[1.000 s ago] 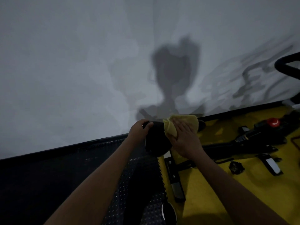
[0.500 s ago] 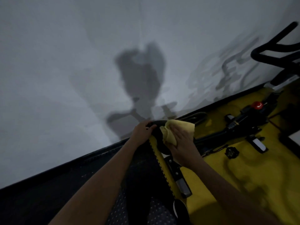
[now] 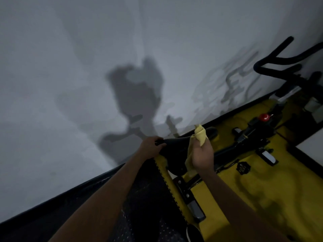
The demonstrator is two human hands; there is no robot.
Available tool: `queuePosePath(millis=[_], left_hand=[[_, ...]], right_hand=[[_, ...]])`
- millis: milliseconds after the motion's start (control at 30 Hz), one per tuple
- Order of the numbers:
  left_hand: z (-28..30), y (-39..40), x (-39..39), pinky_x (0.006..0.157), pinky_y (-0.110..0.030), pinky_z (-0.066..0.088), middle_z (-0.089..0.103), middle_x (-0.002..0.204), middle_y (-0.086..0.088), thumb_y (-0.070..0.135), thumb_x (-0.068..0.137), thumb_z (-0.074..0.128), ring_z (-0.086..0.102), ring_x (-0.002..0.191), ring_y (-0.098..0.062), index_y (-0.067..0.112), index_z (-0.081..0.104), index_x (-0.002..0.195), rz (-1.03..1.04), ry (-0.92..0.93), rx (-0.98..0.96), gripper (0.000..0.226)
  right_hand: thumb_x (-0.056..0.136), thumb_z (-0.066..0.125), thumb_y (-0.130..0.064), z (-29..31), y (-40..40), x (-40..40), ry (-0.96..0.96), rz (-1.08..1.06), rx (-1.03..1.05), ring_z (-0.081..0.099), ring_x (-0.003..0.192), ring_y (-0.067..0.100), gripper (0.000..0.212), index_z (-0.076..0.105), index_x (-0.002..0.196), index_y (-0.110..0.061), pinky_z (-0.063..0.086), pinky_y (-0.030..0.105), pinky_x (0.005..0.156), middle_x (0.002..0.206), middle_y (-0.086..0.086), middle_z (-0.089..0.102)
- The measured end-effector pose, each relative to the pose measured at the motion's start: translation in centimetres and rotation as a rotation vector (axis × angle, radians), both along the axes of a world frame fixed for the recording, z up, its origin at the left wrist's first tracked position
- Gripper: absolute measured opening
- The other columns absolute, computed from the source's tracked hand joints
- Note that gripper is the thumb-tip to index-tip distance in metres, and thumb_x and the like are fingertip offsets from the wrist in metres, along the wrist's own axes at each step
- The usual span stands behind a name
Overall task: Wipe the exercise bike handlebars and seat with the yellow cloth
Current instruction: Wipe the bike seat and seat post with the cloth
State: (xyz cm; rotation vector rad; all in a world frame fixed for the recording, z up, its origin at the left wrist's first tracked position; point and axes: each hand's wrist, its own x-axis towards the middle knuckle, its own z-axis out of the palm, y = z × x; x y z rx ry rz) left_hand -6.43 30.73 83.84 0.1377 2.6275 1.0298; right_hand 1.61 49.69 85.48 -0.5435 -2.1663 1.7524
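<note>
The cloth (image 3: 199,137) is held bunched in the right hand (image 3: 202,157), lifted just off the seat (image 3: 176,145), whose long axis runs left to right beneath it, while the seat's rear is gripped by the left hand (image 3: 151,147) and the handlebars (image 3: 279,62) lie well to the right.

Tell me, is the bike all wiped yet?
Not yet. The right hand holds the yellow cloth bunched up just above the black seat, while the left hand grips the seat's back end. The handlebars stand far off, untouched now; whether they are clean cannot be seen.
</note>
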Motion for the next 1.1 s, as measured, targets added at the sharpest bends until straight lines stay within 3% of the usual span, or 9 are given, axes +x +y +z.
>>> queuePosePath(millis=[100, 233, 300, 400, 467, 600, 767, 900, 1100], left_hand=[[0.0, -0.4, -0.2, 0.101, -0.032, 0.046, 0.066, 0.125, -0.008, 0.028, 0.090, 0.070, 0.061, 0.115, -0.023, 0.006, 0.065, 0.126, -0.045, 0.026, 0.046, 0.042], [0.2, -1.0, -0.4, 0.092, -0.029, 0.047, 0.066, 0.123, -0.015, 0.035, 0.084, 0.070, 0.063, 0.112, -0.028, 0.000, 0.064, 0.125, -0.143, 0.025, 0.096, 0.054], [0.1, -1.1, -0.4, 0.098, -0.037, 0.049, 0.066, 0.124, -0.012, 0.028, 0.088, 0.073, 0.063, 0.114, -0.027, 0.002, 0.064, 0.126, -0.111, -0.001, 0.119, 0.048], [0.0, -1.3, -0.9, 0.099, -0.039, 0.050, 0.067, 0.123, -0.008, 0.027, 0.088, 0.074, 0.064, 0.112, -0.023, 0.005, 0.065, 0.125, -0.121, -0.032, 0.126, 0.044], [0.1, -1.6, -1.7, 0.100, -0.034, 0.049, 0.065, 0.128, -0.008, 0.026, 0.087, 0.075, 0.063, 0.113, -0.019, 0.005, 0.063, 0.129, -0.153, -0.082, 0.150, 0.048], [0.3, -2.1, -3.0, 0.098, -0.027, 0.045, 0.063, 0.129, -0.004, 0.032, 0.085, 0.076, 0.060, 0.115, -0.014, 0.010, 0.063, 0.130, -0.218, -0.153, 0.132, 0.052], [-0.1, -2.2, -3.3, 0.089, -0.021, 0.043, 0.067, 0.121, 0.002, 0.042, 0.085, 0.074, 0.063, 0.108, -0.010, 0.018, 0.063, 0.131, -0.214, -0.184, 0.097, 0.052], [-0.1, -1.9, -2.2, 0.083, -0.015, 0.042, 0.066, 0.124, 0.002, 0.042, 0.089, 0.069, 0.063, 0.107, -0.010, 0.017, 0.062, 0.132, -0.174, -0.143, 0.143, 0.050], [-0.7, -1.3, -1.6, 0.071, -0.014, 0.042, 0.068, 0.116, -0.001, 0.038, 0.101, 0.051, 0.061, 0.096, -0.011, 0.018, 0.065, 0.127, -0.090, -0.125, 0.114, 0.036]], right_hand=[[0.098, 0.045, -0.046, -0.6, -1.2, 0.5, -0.080, -0.086, -0.008, 0.057, 0.106, 0.027, 0.037, 0.056, 0.120, -0.018, 0.048, 0.047, 0.093, 0.112, 0.003, 0.058], [0.103, 0.041, -0.044, 1.1, -1.5, 0.3, -0.103, -0.145, -0.284, 0.050, 0.115, 0.021, 0.044, 0.036, 0.142, -0.024, 0.039, 0.039, 0.093, 0.117, -0.007, 0.050], [0.102, 0.046, -0.044, 1.6, -1.3, -0.3, -0.081, -0.146, -0.221, 0.051, 0.117, 0.025, 0.056, 0.026, 0.147, -0.018, 0.040, 0.036, 0.088, 0.115, -0.009, 0.050], [0.094, 0.053, -0.057, 0.2, -1.6, -0.9, -0.248, -0.086, 0.239, 0.037, 0.133, 0.035, 0.081, 0.013, 0.154, -0.020, 0.038, 0.046, 0.102, 0.147, 0.008, 0.036], [0.096, 0.039, -0.062, -2.5, -2.2, -0.8, -0.385, -0.010, 0.659, 0.020, 0.145, 0.035, 0.076, 0.012, 0.157, -0.025, 0.020, 0.053, 0.115, 0.159, 0.010, 0.019], [0.103, 0.023, -0.052, -4.3, -1.8, -1.5, -0.267, 0.090, 1.017, 0.006, 0.152, 0.019, 0.059, 0.025, 0.156, -0.026, -0.017, 0.038, 0.119, 0.163, -0.002, 0.020], [0.104, 0.024, -0.049, -3.2, 1.6, -5.4, -0.221, 0.297, 1.171, 0.044, 0.130, 0.019, 0.049, 0.055, 0.132, -0.024, 0.012, 0.037, 0.119, 0.132, -0.004, 0.058], [0.102, 0.019, -0.052, -2.5, 2.1, -8.3, -0.296, 0.262, 1.205, 0.057, 0.107, 0.023, 0.058, 0.069, 0.104, -0.022, 0.026, 0.036, 0.110, 0.107, 0.000, 0.067], [0.101, 0.023, -0.056, -3.7, 3.6, -5.7, -0.109, 0.469, 1.125, 0.054, 0.117, 0.020, 0.056, 0.059, 0.130, -0.024, 0.031, 0.040, 0.112, 0.124, -0.004, 0.062]])
